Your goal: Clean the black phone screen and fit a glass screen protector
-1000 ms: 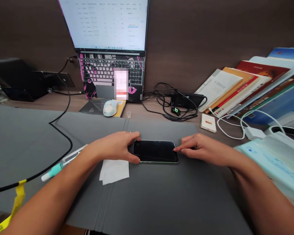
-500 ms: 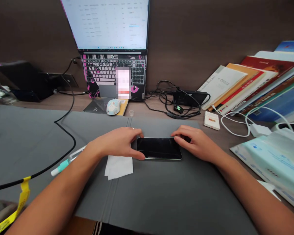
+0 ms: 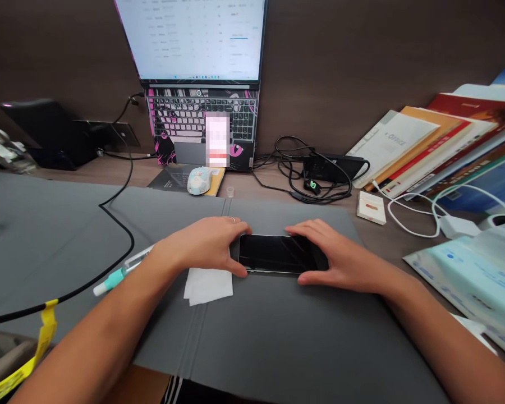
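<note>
A smartphone (image 3: 273,253) with a dark screen lies lengthwise across the grey desk mat (image 3: 311,342). My left hand (image 3: 212,244) grips its left end, thumb at the near edge and fingers at the far edge. Around the right end, my right hand (image 3: 336,255) is closed the same way, with the thumb along the near edge. Partly under my left hand is a folded white tissue (image 3: 210,287). Beside my left forearm lies a clear bottle with a teal and white cap (image 3: 111,280).
An open laptop (image 3: 202,129) stands at the back with a mouse (image 3: 199,180) before it. Black cables and a power adapter (image 3: 334,168) lie to its right. Leaning books (image 3: 425,146), a small box (image 3: 371,207) and a pale blue packet (image 3: 475,275) line the right side. A black cable (image 3: 126,241) crosses the mat.
My right hand has gone from touching the phone's far right corner to spanning its right end, thumb now at the near edge. My left hand stays on the left end. The view has shifted slightly.
</note>
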The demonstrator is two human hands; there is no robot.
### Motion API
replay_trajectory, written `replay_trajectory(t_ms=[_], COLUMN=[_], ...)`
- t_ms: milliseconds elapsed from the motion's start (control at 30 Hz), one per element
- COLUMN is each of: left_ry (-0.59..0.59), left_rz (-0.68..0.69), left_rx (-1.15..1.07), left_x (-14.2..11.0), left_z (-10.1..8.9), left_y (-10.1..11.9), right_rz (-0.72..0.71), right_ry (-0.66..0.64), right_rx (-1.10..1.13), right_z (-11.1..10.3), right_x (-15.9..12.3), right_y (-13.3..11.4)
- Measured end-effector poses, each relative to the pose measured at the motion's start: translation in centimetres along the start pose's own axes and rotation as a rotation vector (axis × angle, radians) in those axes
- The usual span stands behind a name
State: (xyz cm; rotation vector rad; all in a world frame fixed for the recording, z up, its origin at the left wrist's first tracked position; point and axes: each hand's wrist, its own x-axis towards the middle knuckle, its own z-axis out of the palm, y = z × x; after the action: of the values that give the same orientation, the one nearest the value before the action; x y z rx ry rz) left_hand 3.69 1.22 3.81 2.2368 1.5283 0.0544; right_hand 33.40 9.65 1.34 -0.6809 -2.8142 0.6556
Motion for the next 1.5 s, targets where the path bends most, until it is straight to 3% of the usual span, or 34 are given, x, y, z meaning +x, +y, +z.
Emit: replay_trajectory(t_ms=[233,367,500,733,833,967,1033,1100,1233,1367,1500], left_ry=[0.012,0.014,-0.106,-0.189,-0.146,0.035,0.121,0.121,0.144,0.226,0.253], left_rz=[0.013,-0.115,-0.271,-0.233,-0.151,-0.030,-0.021,-0.043,-0.021,-0.008,0.057], left_rx=[0.003,-0.018,-0.004,-0.067,-0.152,-0.317,-0.261,-0.155,-0.096,-0.158,-0.179], left_x=[0.0,-1.0,-1.7,-1.0,-1.0,-0.4,0.3,1.0,1.8,1.8,2.3], left_z=[0.0,-1.4,-2.1,-1.2,-1.6,-1.5,-0.8,0.0,0.9,1.0,1.6], left_y=[0.0,-1.1,-2.8,-2.7,-2.0,-1.1,-0.7,-0.6,-1.0,-1.5,-2.0], right_rz=[-0.014,-0.004,0.010,0.029,0.030,0.035,0.020,-0.019,-0.171,-0.320,-0.474], right_ry=[-0.015,-0.006,-0.003,-0.013,-0.002,0.022,0.055,0.139,0.312,0.134,0.167], right_rx=[-0.036,-0.034,-0.012,0.013,0.040,0.031,0.006,-0.046,-0.197,-0.199,-0.214], right_z=[0.1,0.2,0.2,0.3,0.3,0.6,0.7,0.5,-0.7,-0.1,3.1], right_x=[0.1,0.2,0.2,0.3,0.4,0.5,0.6,0.6,0.9,2.4,4.1], right_y=[-0.3,-0.4,-0.4,0.1,0.2,0.6,0.9,0.7,-2.7,-8.2,-9.1])
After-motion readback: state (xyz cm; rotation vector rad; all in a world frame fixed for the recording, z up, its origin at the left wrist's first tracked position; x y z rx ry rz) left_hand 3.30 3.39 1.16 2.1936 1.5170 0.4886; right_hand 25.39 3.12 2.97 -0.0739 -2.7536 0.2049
